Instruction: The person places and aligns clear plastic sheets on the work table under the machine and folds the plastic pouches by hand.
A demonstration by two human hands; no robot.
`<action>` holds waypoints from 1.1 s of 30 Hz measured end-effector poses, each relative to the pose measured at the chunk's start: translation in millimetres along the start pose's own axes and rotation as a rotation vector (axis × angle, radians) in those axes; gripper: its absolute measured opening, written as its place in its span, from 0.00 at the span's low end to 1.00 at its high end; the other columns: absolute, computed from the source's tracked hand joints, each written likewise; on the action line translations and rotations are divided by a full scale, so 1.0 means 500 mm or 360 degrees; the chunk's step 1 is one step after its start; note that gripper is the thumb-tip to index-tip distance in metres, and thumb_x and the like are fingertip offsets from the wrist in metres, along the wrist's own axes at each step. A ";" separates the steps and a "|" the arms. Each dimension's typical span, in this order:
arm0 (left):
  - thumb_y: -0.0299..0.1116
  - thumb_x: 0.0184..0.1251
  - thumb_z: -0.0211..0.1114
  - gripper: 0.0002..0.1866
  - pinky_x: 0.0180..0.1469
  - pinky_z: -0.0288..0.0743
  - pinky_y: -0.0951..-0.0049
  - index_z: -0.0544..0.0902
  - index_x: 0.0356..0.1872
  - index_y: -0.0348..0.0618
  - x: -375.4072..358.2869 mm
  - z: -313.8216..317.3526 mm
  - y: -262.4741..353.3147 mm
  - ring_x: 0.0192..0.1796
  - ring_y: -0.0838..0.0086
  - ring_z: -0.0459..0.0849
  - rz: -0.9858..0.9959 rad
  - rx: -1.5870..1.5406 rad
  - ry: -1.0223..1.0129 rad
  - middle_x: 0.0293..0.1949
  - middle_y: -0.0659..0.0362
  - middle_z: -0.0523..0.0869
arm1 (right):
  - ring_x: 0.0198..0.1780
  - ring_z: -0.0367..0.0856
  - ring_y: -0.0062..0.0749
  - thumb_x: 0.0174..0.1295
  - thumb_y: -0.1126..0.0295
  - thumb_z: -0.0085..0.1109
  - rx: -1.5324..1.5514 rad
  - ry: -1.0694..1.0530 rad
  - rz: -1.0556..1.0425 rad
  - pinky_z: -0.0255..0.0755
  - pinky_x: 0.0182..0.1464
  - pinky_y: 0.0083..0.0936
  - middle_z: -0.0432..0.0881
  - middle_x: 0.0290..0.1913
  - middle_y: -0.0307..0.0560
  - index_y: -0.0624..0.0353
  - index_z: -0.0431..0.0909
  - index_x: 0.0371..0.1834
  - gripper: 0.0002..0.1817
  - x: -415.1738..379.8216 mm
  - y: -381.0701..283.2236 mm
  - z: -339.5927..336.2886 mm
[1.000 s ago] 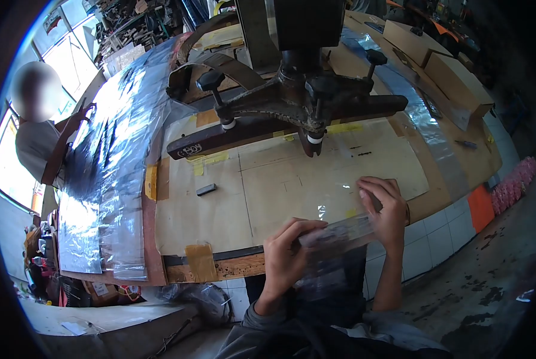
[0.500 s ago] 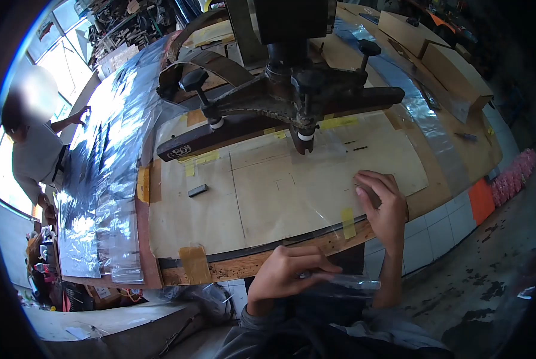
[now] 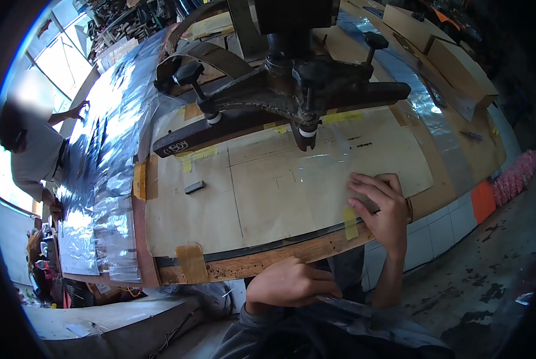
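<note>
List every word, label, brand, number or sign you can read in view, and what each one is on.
"Boy", in light lettering on the left end of the dark bar; before it stands what looks like "C-", less sure.
Dark marks on the pale sheet: too small to tell whether they are writing.
White label at lower left: too small to read.
No other text is legible.

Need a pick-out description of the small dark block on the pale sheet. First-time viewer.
Find the long dark beam crossing the pale sheet. Below its lettered left end, left of the long drawn line, lies the small block. It is dark and bar-shaped, unlike the flat yellow tape nearby.
</note>
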State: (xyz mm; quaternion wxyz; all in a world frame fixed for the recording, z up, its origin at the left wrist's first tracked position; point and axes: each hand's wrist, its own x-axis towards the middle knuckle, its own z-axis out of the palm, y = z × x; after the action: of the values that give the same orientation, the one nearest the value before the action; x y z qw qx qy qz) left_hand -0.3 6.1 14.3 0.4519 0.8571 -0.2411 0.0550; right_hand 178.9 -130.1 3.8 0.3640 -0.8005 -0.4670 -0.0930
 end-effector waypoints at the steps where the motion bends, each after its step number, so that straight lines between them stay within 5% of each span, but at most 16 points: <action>1: 0.34 0.59 0.68 0.09 0.27 0.78 0.69 0.87 0.41 0.49 -0.003 0.005 -0.003 0.26 0.68 0.85 0.0010 -0.0007 0.0024 0.28 0.62 0.85 | 0.46 0.76 0.33 0.49 0.68 0.72 -0.0009 -0.0006 -0.0029 0.73 0.51 0.29 0.86 0.49 0.35 0.56 0.87 0.40 0.14 -0.001 0.001 0.000; 6: 0.35 0.60 0.68 0.09 0.24 0.76 0.68 0.87 0.41 0.49 -0.009 0.009 -0.006 0.22 0.68 0.83 -0.0008 0.0022 0.0015 0.22 0.59 0.84 | 0.46 0.75 0.32 0.47 0.65 0.73 -0.0026 -0.0007 -0.0091 0.70 0.50 0.27 0.86 0.48 0.32 0.53 0.88 0.37 0.13 -0.004 0.004 0.001; 12: 0.35 0.61 0.67 0.08 0.23 0.76 0.68 0.86 0.41 0.48 -0.004 0.008 0.002 0.20 0.66 0.82 -0.0087 0.0026 0.0021 0.18 0.59 0.82 | 0.58 0.74 0.39 0.52 0.67 0.68 -0.0159 -0.0163 -0.0102 0.66 0.58 0.36 0.79 0.61 0.37 0.53 0.80 0.53 0.22 0.003 -0.004 -0.006; 15: 0.35 0.65 0.62 0.09 0.25 0.76 0.62 0.80 0.42 0.45 -0.005 0.006 0.006 0.24 0.59 0.83 -0.0150 0.0030 -0.0068 0.25 0.55 0.85 | 0.64 0.70 0.42 0.54 0.70 0.63 -0.0373 -0.0297 -0.0098 0.62 0.62 0.42 0.71 0.68 0.41 0.54 0.76 0.58 0.24 0.008 -0.013 -0.004; 18: 0.36 0.63 0.66 0.09 0.22 0.76 0.67 0.85 0.42 0.48 -0.006 0.014 0.000 0.20 0.66 0.83 -0.0114 0.0081 -0.0003 0.20 0.58 0.84 | 0.67 0.69 0.44 0.53 0.72 0.61 -0.0273 -0.0315 -0.0061 0.61 0.63 0.44 0.69 0.69 0.42 0.54 0.77 0.57 0.24 0.008 -0.012 -0.006; 27: 0.33 0.63 0.62 0.11 0.24 0.76 0.63 0.80 0.45 0.44 -0.020 0.013 0.001 0.23 0.59 0.83 -0.0091 -0.0079 -0.0020 0.25 0.56 0.85 | 0.63 0.73 0.41 0.57 0.77 0.61 -0.0039 -0.0352 -0.0083 0.62 0.62 0.42 0.78 0.57 0.46 0.56 0.76 0.51 0.17 0.036 0.003 -0.002; 33: 0.22 0.52 0.63 0.19 0.24 0.79 0.67 0.83 0.48 0.45 -0.083 0.009 0.033 0.23 0.64 0.85 -0.0444 0.0034 -0.0137 0.25 0.55 0.86 | 0.54 0.78 0.44 0.54 0.75 0.67 0.0338 -0.0213 -0.0003 0.71 0.55 0.38 0.80 0.47 0.47 0.59 0.76 0.54 0.22 0.053 0.015 0.007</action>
State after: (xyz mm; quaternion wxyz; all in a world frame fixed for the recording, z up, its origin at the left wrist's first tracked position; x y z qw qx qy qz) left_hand -45.1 9.9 11.1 0.4353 0.8886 -0.1382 -0.0425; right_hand 199.0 -112.2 10.6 0.4147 -0.7613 -0.4984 0.0104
